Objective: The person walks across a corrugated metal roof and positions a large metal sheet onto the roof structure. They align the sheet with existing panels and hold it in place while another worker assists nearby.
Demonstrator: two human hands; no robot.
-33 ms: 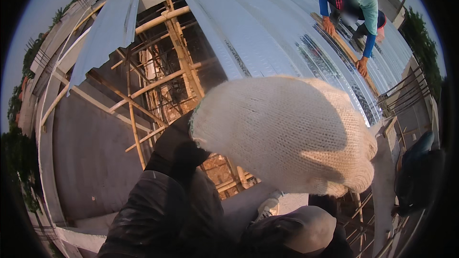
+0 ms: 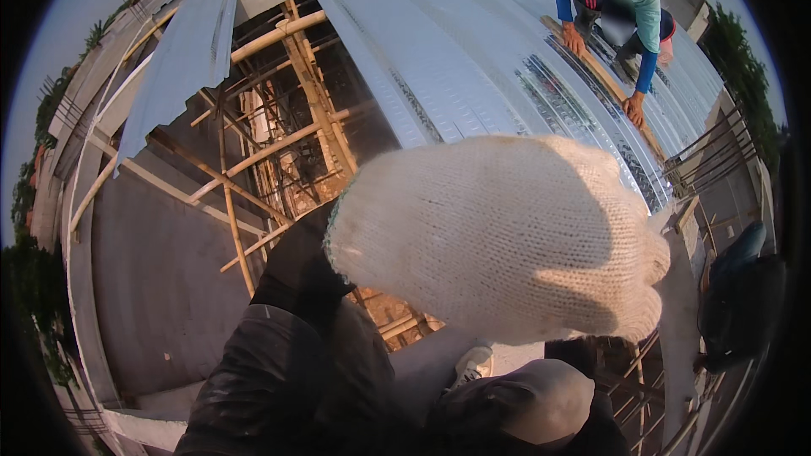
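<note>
My left hand (image 2: 498, 236), in a cream knitted work glove with a green-edged cuff, fills the middle of the view. Its dark sleeve (image 2: 296, 257) comes in from the left. The fingers are curled into a closed hand, back toward me; whatever they hold, if anything, is hidden beneath. Behind it spread pale bluish corrugated metal roofing sheets (image 2: 431, 34). My right hand does not show. Below are my bent legs in dark trousers (image 2: 270, 380) and a light shoe (image 2: 473, 363).
At upper right a co-worker (image 2: 625, 0) crouches on the sheets, both hands on a long wooden plank (image 2: 604, 76). Left of the sheets, a gap shows bamboo scaffolding (image 2: 317, 101) far below. A grey wall (image 2: 160, 279) stands at left; a dark shape (image 2: 743, 304) sits at right.
My gloved left hand is still closed and sits almost in the same place. The view has shifted slightly, with the roof and co-worker a little further left.
</note>
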